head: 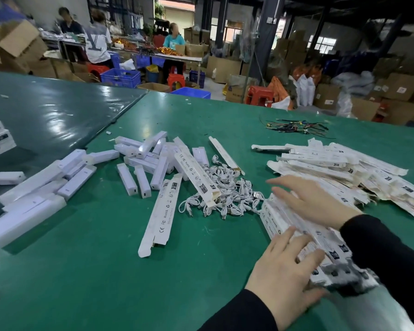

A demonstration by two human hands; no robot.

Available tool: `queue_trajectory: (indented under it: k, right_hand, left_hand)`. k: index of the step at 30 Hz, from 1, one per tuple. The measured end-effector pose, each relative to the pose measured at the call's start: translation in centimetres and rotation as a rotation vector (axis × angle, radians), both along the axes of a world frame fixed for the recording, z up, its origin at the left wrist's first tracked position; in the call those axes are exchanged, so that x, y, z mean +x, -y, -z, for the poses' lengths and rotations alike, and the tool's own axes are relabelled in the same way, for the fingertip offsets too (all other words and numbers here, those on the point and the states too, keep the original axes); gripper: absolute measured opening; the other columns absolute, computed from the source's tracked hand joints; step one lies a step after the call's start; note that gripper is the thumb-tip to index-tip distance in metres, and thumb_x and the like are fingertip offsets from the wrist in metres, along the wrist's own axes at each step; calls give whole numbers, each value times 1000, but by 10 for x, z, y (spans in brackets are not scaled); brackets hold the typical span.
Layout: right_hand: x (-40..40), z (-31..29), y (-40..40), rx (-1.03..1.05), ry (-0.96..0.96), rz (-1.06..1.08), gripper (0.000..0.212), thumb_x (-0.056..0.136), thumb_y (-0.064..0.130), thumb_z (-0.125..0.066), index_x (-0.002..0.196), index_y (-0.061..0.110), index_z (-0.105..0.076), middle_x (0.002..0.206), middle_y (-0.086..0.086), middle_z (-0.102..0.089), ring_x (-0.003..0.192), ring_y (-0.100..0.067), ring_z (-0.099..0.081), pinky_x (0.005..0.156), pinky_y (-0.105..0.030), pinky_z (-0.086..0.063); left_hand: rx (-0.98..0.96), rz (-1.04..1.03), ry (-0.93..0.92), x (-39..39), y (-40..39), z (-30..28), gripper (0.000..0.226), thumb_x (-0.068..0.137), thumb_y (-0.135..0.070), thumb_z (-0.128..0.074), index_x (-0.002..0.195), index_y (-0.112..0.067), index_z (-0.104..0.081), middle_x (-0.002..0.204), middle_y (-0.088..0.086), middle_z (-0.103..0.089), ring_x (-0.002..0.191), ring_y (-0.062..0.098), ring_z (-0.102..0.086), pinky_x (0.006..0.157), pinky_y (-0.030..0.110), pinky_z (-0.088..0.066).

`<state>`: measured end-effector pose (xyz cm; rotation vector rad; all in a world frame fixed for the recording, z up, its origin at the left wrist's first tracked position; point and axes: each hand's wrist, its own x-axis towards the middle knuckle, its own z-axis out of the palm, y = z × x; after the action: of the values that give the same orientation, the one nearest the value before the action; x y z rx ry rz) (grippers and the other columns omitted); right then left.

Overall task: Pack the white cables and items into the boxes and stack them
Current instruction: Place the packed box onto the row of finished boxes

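Here both hands, left [282,268] and right [313,199], lie flat on flattened boxes [296,225] atop a green table [105,271] in a warehouse.

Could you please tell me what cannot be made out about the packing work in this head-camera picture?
- Stack of flat white printed cartons, head view: its top is covered by the left hand and right hand; its near end is motion-blurred.
- Heap of short white cables: too tangled to count.
- White rectangular plastic bars: the lowest runs off the left edge.
- Carton print: mostly too small to read.
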<state>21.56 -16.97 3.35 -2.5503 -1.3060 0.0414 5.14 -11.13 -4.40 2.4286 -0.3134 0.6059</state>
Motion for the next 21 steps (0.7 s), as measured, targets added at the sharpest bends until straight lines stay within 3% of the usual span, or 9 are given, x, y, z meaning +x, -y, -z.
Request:
queue_trajectory:
  k: [2, 4, 7, 10, 14, 16, 19, 21]
  right_hand:
    - [1, 10, -15, -88, -11, 16, 44, 98, 51, -37, 107, 19, -67, 102, 5, -67, 86, -8, -58, 80, -27, -45]
    - [4, 16, -21, -73, -31, 54, 60, 93, 60, -35, 87, 9, -66, 70, -4, -59, 57, -11, -45, 60, -28, -37]
    - [8, 11, -30, -131, 0, 58, 64, 94, 60, -35, 82, 6, -68, 55, 0, -47, 43, -7, -33, 49, -22, -28]
    - [6, -9, -43, -83, 49, 47, 51, 98, 50, -40, 85, 12, -72, 65, -9, -65, 48, -11, -48, 51, -24, -36]
    - [-14, -30, -75, 57, 80, 13, 21, 95, 32, -58, 90, 18, -73, 82, -3, -73, 71, -15, -63, 70, -30, -49]
    - [-33, -26, -98, 99, 73, 4, 13, 91, 23, -63, 96, 18, -73, 84, 2, -73, 78, -15, -66, 76, -29, -50]
    - [-67, -12, -132, 197, 23, 13, 9, 89, 23, -65, 96, 19, -69, 80, 5, -67, 75, -13, -61, 70, -26, -46]
    - [-91, 2, -153, 213, 20, 10, 9, 89, 20, -61, 97, 18, -65, 80, 2, -65, 73, -17, -57, 67, -26, -43]
  left_hand:
    - [-12, 0, 34, 0, 0, 0, 49, 88, -26, -68, 130, -4, -57, 141, 20, -48, 142, 42, -26, 116, 54, -24]
    - [-29, 10, 20, -2, -2, -2, 49, 89, -25, -67, 131, -3, -55, 143, 21, -44, 144, 41, -21, 117, 53, -17]
    - [-23, 38, 13, -1, -4, 1, 52, 92, -31, -62, 134, -2, -51, 143, 21, -40, 146, 35, -16, 119, 49, -7]
    - [-73, 37, 100, -5, -12, -3, 49, 92, -36, -58, 127, -3, -56, 139, 23, -45, 143, 35, -26, 120, 47, -10]
    - [-269, -221, 471, -10, -53, -16, 20, 87, -20, -65, 102, -8, -68, 118, 10, -62, 117, 24, -54, 102, 40, -45]
    - [-347, -338, 527, -18, -84, -20, 15, 87, -15, -58, 98, -10, -67, 112, 2, -58, 110, 18, -54, 96, 30, -46]
    - [-432, -514, 507, -32, -125, -25, 18, 87, -14, -53, 101, -19, -62, 114, -8, -51, 111, 9, -49, 98, 12, -35]
    - [-494, -607, 512, -36, -153, -28, 22, 86, -9, -52, 103, -18, -62, 114, -4, -53, 112, 9, -50, 99, 14, -34]
